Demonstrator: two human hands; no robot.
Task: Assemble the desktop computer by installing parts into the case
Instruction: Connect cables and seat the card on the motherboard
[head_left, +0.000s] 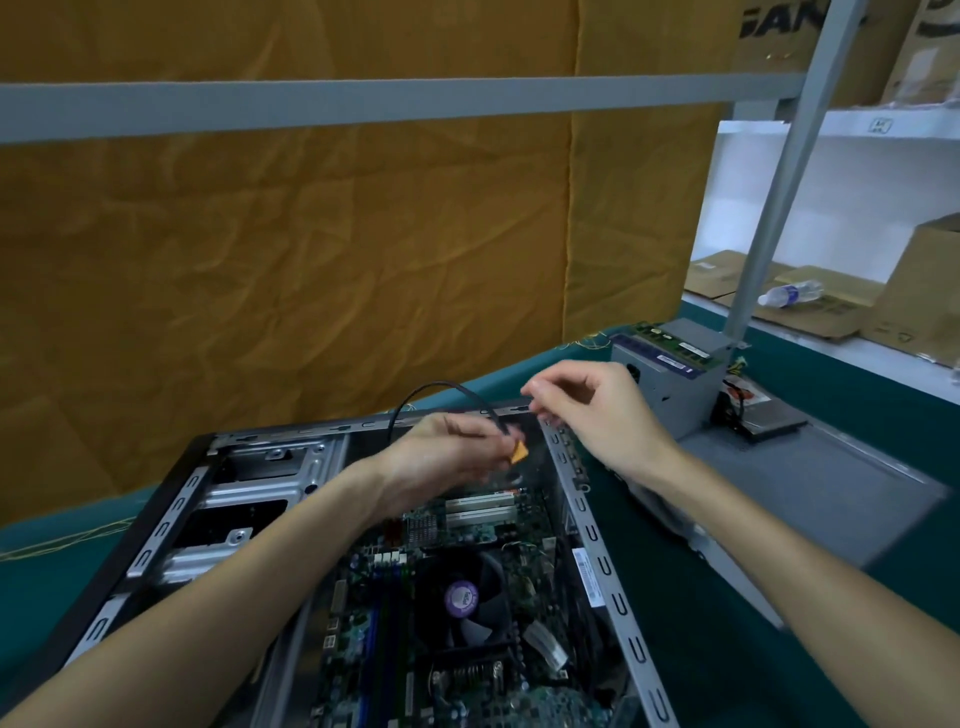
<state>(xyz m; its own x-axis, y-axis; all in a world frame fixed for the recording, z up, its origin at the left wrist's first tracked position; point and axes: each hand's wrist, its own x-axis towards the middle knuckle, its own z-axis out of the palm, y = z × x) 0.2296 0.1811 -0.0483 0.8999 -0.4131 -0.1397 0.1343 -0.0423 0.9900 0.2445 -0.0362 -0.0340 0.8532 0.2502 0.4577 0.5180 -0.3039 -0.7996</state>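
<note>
Left hand (447, 452) is up over the far end of the open case (171, 525), fingers curled around a thin black cable (441, 387) that loops up behind it, with a small orange connector (518, 453) sticking out at the fingertips. Right hand (597, 410) hovers just beside it, fingers loosely bent with the tips pinched together, but it's too blurry to tell if it's actually got hold of anything. Below them the case lies on its side on the green bench (727, 649), motherboard (467, 525) already in there with white slots and a black CPU fan (462, 597) with a purple sticker. Right of the case there's a grey side panel (831, 483), and behind it a grey power supply (670, 384) with a RAM stick (675, 338) lying on top. Crumpled yellow cloth (311, 234) hangs at the back, and cardboard boxes (924, 291) and a water bottle (789, 293) sit on a shelf to the right.
</note>
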